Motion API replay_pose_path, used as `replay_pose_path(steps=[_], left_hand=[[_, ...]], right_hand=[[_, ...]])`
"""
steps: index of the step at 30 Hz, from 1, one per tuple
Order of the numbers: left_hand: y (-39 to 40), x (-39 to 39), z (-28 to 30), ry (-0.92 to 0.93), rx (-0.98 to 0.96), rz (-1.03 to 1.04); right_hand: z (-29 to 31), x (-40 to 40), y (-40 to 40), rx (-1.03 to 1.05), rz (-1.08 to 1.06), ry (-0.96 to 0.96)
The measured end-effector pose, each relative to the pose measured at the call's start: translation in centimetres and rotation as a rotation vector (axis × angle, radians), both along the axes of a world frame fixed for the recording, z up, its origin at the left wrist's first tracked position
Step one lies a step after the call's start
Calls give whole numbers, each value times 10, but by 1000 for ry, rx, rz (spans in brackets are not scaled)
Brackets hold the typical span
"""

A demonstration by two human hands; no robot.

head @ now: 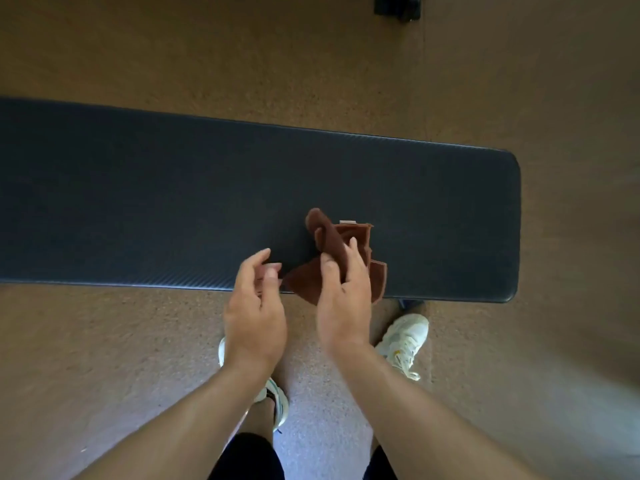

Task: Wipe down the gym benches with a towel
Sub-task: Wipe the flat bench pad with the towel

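A long dark padded bench [173, 202] runs across the view from the left edge to a rounded end at the right. A crumpled brown towel [330, 237] hangs over the bench's near edge, with a small white tag at its top. My right hand [343, 296] grips the towel between thumb and fingers. My left hand [254, 306] hovers just left of the towel, fingers curled and apart, its fingertips close to the towel's left corner. Whether they touch that corner I cannot tell.
Brown speckled floor [104, 358] surrounds the bench. My two white trainers [403, 341] stand close to the bench's near edge. A dark object [398, 6] sits on the floor at the far top. A bench foot [410, 304] shows under the right end.
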State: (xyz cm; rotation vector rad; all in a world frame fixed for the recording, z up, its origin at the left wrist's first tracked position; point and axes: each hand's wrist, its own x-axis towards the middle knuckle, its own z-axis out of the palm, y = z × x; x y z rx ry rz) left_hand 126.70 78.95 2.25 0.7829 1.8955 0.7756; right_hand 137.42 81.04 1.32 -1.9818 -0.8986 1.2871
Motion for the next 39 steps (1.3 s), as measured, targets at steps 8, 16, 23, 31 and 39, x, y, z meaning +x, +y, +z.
replay_pose_path(steps=[8,16,23,31,39], left_hand=[[47,18,33,-671,-322,-15],[52,72,40,-233,-61,-205],[86,116,53,-250,-183,-77],[91,147,68,-1048,-494,-68],[77,131,33,-183,-149,-88]], right_hand=[[69,46,19,-171,-220,930],[73,115,29,-197,-290,610],[87,137,24,111,-236,427],[103,172,17,218,-276,437],[55,249,-1,43,-767,-128]])
